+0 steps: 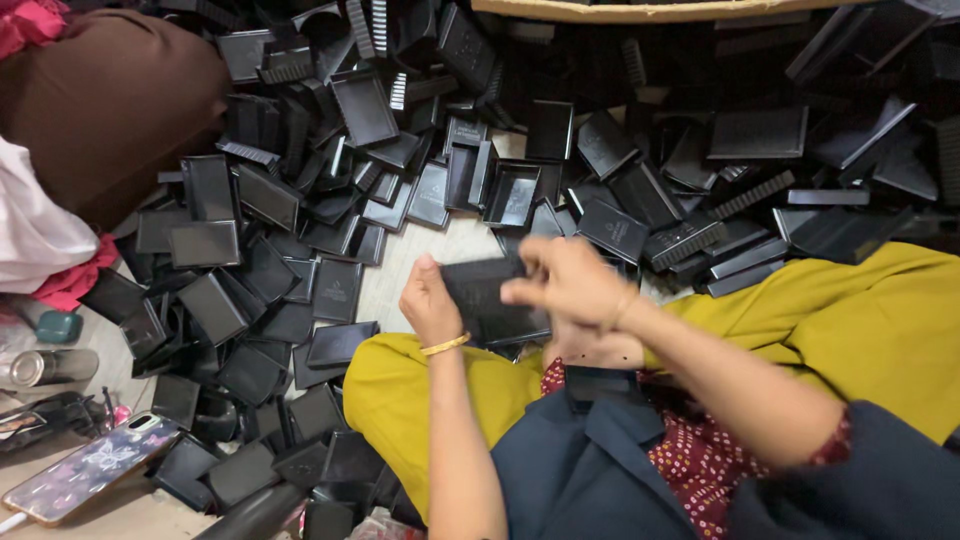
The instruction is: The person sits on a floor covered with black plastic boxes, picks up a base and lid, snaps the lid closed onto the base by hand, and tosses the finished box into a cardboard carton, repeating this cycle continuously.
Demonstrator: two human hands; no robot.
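Left hand [430, 305] and right hand [568, 283] closed together on one black plastic tray [490, 300], held above the lap.

The left hand grips the tray's left edge, thumb on top; the right hand, blurred, curls its fingers over the tray's right side. Beyond the tray, a heap of like black trays [330, 200] covers the floor [420, 265]. Just under the tray lies yellow cloth [860, 320]. Well left of the tray, a phone in a flowered case [95, 468] and a metal cup [45, 367].
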